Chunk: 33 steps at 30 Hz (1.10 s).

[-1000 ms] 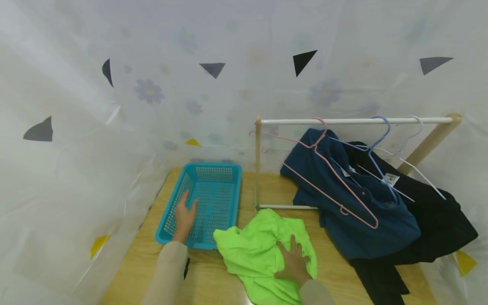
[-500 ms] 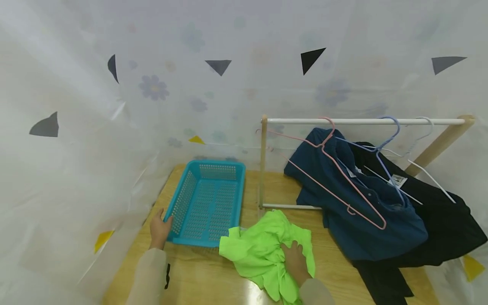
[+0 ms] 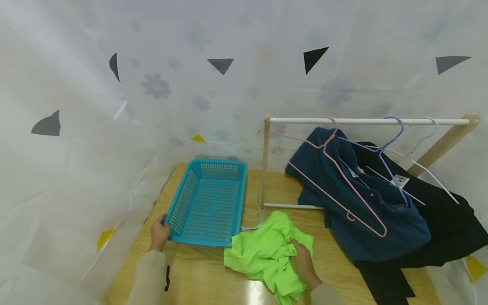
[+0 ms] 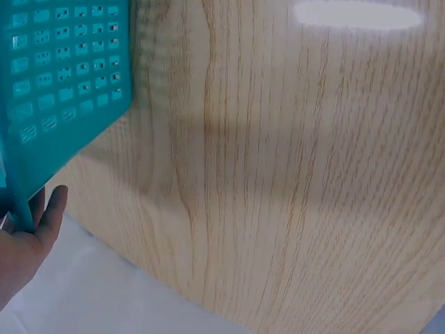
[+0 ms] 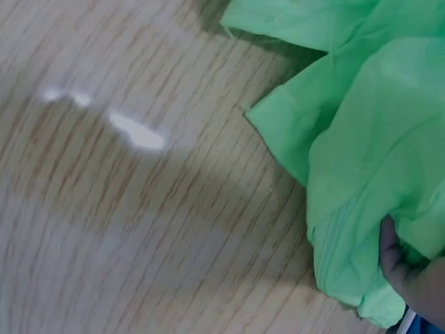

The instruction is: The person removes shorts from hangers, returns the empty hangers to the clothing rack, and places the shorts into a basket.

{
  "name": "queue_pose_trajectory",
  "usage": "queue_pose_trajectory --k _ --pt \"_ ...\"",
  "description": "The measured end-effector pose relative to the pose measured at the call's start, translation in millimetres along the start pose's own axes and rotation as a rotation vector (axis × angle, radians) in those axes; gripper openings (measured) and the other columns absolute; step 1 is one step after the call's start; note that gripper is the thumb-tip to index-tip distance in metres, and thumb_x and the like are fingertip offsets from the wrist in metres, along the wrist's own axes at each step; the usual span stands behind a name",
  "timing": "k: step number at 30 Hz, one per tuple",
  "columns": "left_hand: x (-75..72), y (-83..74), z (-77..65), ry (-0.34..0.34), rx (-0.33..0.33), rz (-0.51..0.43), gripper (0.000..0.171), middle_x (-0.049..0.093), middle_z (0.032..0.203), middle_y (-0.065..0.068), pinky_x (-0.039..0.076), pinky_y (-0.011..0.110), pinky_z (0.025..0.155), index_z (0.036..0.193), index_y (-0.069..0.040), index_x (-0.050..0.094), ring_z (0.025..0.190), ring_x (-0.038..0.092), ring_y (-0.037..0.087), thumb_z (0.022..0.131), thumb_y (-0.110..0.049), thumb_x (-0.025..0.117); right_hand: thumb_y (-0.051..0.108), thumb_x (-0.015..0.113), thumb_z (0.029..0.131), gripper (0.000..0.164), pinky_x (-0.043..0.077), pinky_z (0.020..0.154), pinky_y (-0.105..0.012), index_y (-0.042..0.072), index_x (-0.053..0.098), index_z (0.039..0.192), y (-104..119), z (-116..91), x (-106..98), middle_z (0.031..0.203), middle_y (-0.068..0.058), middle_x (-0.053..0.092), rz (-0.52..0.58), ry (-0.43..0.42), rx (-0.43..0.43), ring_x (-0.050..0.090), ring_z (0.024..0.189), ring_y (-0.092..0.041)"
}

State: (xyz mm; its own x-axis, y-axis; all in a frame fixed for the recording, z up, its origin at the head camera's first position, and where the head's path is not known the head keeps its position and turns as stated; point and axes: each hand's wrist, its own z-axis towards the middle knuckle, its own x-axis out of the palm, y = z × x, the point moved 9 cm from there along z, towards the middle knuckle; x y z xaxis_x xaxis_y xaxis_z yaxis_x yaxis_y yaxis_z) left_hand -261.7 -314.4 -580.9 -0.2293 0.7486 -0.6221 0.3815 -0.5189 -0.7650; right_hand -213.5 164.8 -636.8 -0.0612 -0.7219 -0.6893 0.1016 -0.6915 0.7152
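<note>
A blue plastic basket with perforated walls stands at the left of the table. My left hand pinches its near left corner; in the left wrist view the fingers curl round the basket's rim. Right of the basket lies a crumpled bright green garment, its left edge meeting the basket's near right corner. My right hand grips bunched fabric on the garment's right side. In the right wrist view, the thumb sinks into folds of the green cloth and the other fingers are hidden.
A clothes rack stands at the right, bearing pink, blue and white hangers. Dark blue clothing and a black garment hang there and spread over the table. A white strip shows between basket and garment.
My left hand has moved from over the basket to its near left corner and taken hold. The right hand, earlier spread on the green garment, now grips it; the cloth is more bunched.
</note>
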Motion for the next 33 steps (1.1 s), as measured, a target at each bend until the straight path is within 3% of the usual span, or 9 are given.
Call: queue_pose_trajectory --k 6,9,13,21,26,33 --pt "-3.0 0.8 -1.0 -0.043 0.029 0.018 0.043 0.047 0.115 0.038 0.043 0.053 0.090 0.128 0.011 0.039 0.106 0.047 0.048 0.085 0.011 0.038 -0.018 0.048 0.071 0.041 0.047 0.065 -0.020 0.004 0.062 0.103 -7.5 -2.9 -10.9 0.098 -0.015 0.066 0.224 -0.014 0.141 0.058 0.080 -0.017" --pt "-3.9 -0.3 -1.6 -0.056 0.033 0.029 0.043 0.049 0.112 0.038 0.045 0.052 0.083 0.128 0.011 0.040 0.101 0.050 0.048 0.085 0.010 0.038 -0.015 0.050 0.074 0.037 0.047 0.072 -0.019 0.004 0.062 0.103 -6.1 -4.5 -12.4 0.106 -0.016 0.063 0.356 -0.022 0.222 0.057 0.089 -0.009" --pt "-3.1 -0.7 -1.2 -0.048 0.027 0.030 0.043 0.049 0.113 0.039 0.046 0.052 0.082 0.129 0.011 0.038 0.101 0.050 0.049 0.086 0.010 0.037 -0.012 0.051 0.075 0.036 0.047 0.072 -0.019 0.002 0.061 0.107 2.2 -6.2 -12.7 0.107 -0.013 0.062 0.485 -0.037 0.302 0.053 0.082 0.004" --pt "0.0 6.5 0.5 -0.047 0.008 -0.003 0.043 0.049 0.115 0.037 0.045 0.051 0.081 0.130 0.008 0.037 0.102 0.051 0.045 0.087 0.008 0.035 -0.006 0.052 0.080 0.035 0.046 0.077 -0.019 -0.001 0.055 0.115 36.7 -5.2 -36.6 0.094 0.018 0.058 0.616 -0.037 0.357 0.054 0.086 0.004" --pt "1.1 7.6 1.1 -0.034 -0.009 -0.017 0.044 0.047 0.117 0.037 0.045 0.051 0.083 0.132 0.007 0.036 0.104 0.049 0.045 0.088 0.007 0.034 -0.001 0.053 0.084 0.034 0.044 0.081 -0.016 0.003 0.054 0.118 64.9 3.1 -57.7 0.094 0.026 0.055 0.637 -0.040 0.364 0.052 0.091 0.006" --pt "0.1 6.9 1.0 -0.044 -0.006 -0.016 0.043 0.048 0.115 0.037 0.044 0.051 0.084 0.131 0.008 0.037 0.103 0.049 0.046 0.088 0.008 0.035 0.001 0.054 0.085 0.035 0.040 0.083 -0.011 -0.001 0.052 0.120 122.2 23.8 -81.0 0.093 0.031 0.051 0.700 -0.056 0.285 0.047 0.092 0.013"
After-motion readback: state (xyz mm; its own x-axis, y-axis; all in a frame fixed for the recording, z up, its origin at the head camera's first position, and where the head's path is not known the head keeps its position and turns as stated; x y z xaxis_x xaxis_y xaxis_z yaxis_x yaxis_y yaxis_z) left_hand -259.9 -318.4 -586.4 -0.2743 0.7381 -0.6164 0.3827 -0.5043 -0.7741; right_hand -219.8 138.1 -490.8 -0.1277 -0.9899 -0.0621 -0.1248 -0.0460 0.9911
